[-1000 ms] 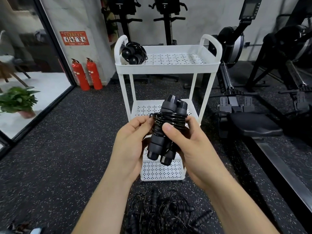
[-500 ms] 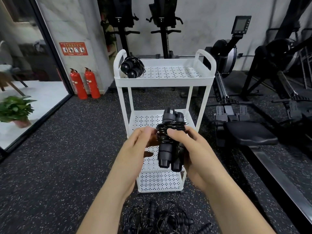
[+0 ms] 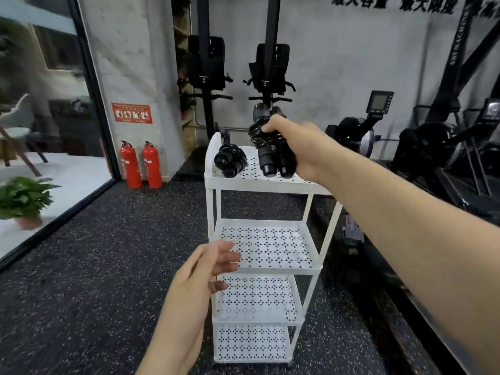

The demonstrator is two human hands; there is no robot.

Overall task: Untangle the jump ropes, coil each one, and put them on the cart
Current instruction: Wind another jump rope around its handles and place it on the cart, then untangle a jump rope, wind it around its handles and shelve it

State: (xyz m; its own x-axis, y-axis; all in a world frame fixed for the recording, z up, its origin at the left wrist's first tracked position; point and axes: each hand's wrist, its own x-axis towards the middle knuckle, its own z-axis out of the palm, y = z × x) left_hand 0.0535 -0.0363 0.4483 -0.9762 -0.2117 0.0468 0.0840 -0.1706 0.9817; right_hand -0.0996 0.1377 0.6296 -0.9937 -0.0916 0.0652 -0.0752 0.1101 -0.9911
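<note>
- the right hand (image 3: 296, 147) is stretched out over the top shelf of a white cart (image 3: 259, 185), fingers wrapped tight around a coiled jump rope (image 3: 267, 147), its two black handles side by side and pointing down at the shelf.
- gripping the handles and the wound cord together likely stops the coil springing loose before it is set down.
- another coiled rope (image 3: 230, 159) already lies at the top shelf's left end, close beside the held one but apart from it.
- the shelf surface to the right of both ropes is mostly hidden behind the right hand and forearm, so free room there cannot be judged; a raised rim edges the shelf.
- the left hand (image 3: 208, 269) hovers low beside the middle shelf, fingers loosely apart, holding nothing.
- the lower shelves look bare.
</note>
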